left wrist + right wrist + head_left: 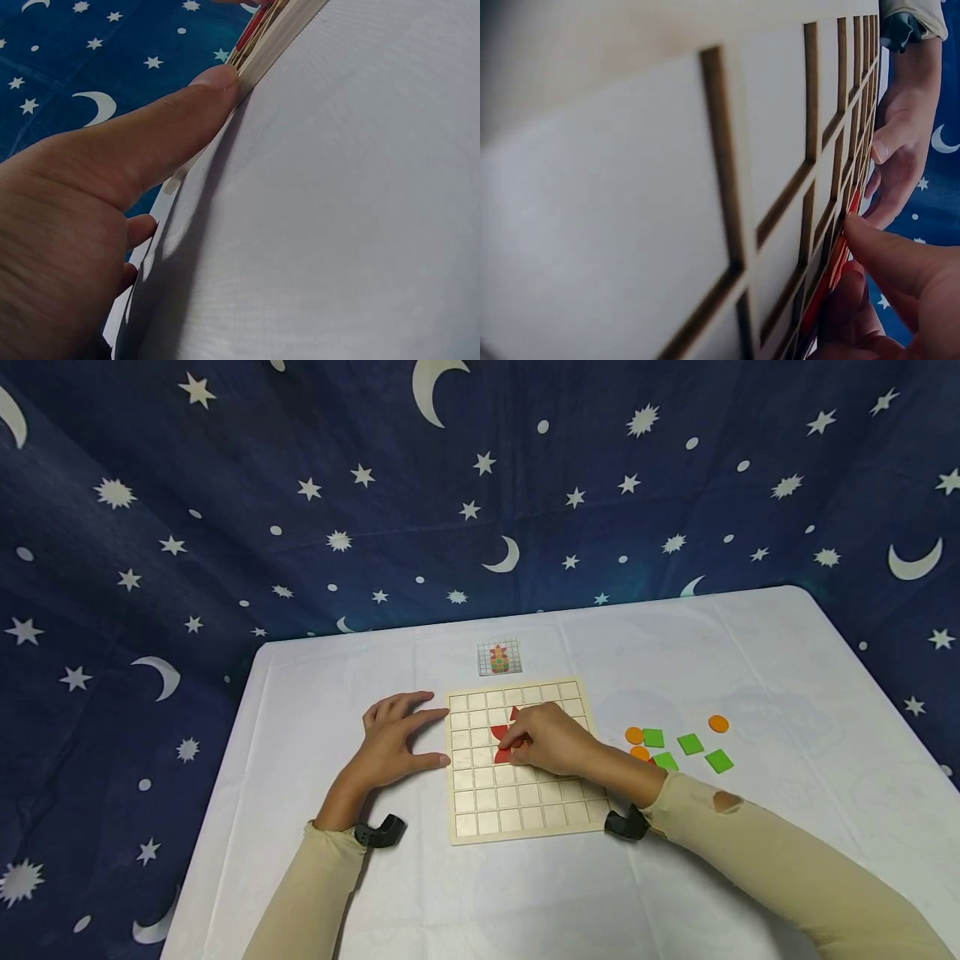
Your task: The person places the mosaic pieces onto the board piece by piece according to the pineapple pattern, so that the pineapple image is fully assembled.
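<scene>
Pressing red piece into grid board, right hand curled, left hand flat at edge

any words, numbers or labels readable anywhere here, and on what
None: no words, numbers or brand marks can be read in any view.
The card above the board shows a small coloured picture on a grid, no legible text.
The cloth behind carries only stars and moons.
The tiles and the wrist straps show no markings.

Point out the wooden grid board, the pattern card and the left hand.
wooden grid board (517, 818): head view, bare lower squares.
pattern card (499, 657): head view, its middle.
left hand (393, 739): head view, back of the hand.
</scene>
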Action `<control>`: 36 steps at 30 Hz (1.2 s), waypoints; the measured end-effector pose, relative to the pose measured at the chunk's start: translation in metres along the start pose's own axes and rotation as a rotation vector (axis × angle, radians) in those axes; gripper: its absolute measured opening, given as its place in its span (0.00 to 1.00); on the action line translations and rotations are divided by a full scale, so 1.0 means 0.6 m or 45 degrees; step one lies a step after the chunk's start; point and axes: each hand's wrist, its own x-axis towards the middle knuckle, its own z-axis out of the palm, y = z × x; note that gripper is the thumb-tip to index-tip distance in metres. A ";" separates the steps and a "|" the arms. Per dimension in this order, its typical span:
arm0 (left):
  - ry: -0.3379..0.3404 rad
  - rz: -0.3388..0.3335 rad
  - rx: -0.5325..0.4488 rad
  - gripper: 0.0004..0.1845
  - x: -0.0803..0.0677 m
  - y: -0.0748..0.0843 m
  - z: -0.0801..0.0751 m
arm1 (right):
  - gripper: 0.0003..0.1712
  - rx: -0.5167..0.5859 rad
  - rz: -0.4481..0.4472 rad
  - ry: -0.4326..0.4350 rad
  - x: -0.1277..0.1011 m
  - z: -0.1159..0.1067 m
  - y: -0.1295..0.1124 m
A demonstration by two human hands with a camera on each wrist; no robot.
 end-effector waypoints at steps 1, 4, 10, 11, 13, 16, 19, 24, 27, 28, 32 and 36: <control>-0.001 -0.001 0.002 0.40 0.000 -0.001 0.000 | 0.09 0.007 0.001 -0.002 -0.001 -0.001 0.002; 0.001 0.000 -0.002 0.40 0.000 -0.002 0.001 | 0.09 0.025 0.009 -0.005 -0.007 -0.006 0.009; 0.006 0.012 -0.011 0.40 0.000 0.000 -0.001 | 0.09 0.087 0.052 0.020 -0.027 -0.035 0.036; 0.006 0.011 -0.010 0.40 0.000 0.000 -0.001 | 0.09 0.092 0.068 0.026 -0.032 -0.043 0.042; 0.004 0.007 -0.008 0.40 -0.001 0.000 -0.001 | 0.09 0.086 0.097 0.041 -0.042 -0.061 0.056; 0.004 0.002 -0.004 0.41 -0.001 -0.002 0.000 | 0.10 0.073 0.160 0.042 -0.062 -0.091 0.084; 0.006 0.008 -0.001 0.41 0.000 -0.004 0.000 | 0.10 0.032 0.238 0.020 -0.086 -0.122 0.113; 0.001 0.011 0.004 0.41 0.001 -0.003 0.001 | 0.11 -0.066 0.344 -0.014 -0.133 -0.169 0.150; 0.002 0.004 0.009 0.40 0.001 -0.002 0.001 | 0.12 -0.102 0.386 -0.035 -0.159 -0.189 0.164; 0.004 0.003 0.010 0.40 0.001 -0.002 0.001 | 0.13 -0.105 0.400 -0.045 -0.166 -0.193 0.168; 0.004 0.002 0.022 0.41 0.000 -0.003 0.001 | 0.15 -0.127 0.444 -0.087 -0.193 -0.198 0.185; -0.003 0.002 0.017 0.41 0.001 -0.003 0.001 | 0.16 -0.147 0.437 -0.070 -0.212 -0.193 0.197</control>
